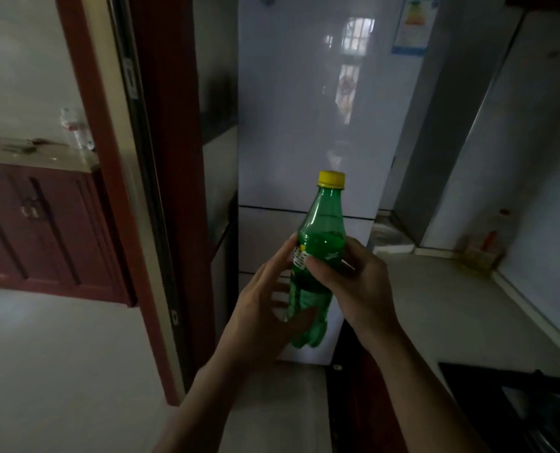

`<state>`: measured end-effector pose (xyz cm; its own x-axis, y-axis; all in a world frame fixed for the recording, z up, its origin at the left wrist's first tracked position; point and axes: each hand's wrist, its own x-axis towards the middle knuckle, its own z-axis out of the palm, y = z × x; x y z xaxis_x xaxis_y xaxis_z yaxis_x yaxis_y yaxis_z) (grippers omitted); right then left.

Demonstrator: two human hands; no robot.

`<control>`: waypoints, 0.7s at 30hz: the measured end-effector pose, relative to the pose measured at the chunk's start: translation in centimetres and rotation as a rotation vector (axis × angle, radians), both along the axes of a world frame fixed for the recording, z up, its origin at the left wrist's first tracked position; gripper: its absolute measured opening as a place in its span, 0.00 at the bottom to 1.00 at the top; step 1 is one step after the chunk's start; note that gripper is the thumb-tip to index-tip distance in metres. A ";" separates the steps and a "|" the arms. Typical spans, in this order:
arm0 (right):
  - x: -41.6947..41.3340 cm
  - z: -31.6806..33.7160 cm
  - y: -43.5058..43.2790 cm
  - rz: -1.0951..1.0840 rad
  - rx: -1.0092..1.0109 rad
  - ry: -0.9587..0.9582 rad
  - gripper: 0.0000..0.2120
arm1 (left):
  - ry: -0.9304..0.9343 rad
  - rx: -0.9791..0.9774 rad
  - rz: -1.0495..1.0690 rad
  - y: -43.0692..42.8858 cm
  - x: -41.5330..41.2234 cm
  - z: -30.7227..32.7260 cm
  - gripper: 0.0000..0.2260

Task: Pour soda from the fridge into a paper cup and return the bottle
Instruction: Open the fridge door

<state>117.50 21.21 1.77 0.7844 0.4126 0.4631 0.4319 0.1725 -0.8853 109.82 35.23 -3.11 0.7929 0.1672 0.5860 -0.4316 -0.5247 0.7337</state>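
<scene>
My right hand (360,286) grips the green soda bottle (321,243) before the fridge (304,109); my straight-fingered left hand (265,308) touches it.

Glossy green translucent plastic bottle (317,256), matt yellow plastic cap (331,180); glossy white fridge (304,109); reddish wooden doorframe (170,158).
</scene>
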 end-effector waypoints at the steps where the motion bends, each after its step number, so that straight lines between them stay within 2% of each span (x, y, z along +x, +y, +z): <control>1: 1.0 -0.4 0.6 -0.005 -0.002 0.014 0.20 | 0.014 -0.017 -0.003 0.5 0.9 -0.3 0.43; 11: 14.6 -2.4 6.2 0.130 -0.006 0.059 0.17 | 0.104 -0.005 0.132 5.7 12.7 -1.8 0.45; 21: 29.2 -0.3 9.7 0.230 0.089 0.063 0.21 | 0.101 0.057 0.248 8.1 25.4 1.5 0.44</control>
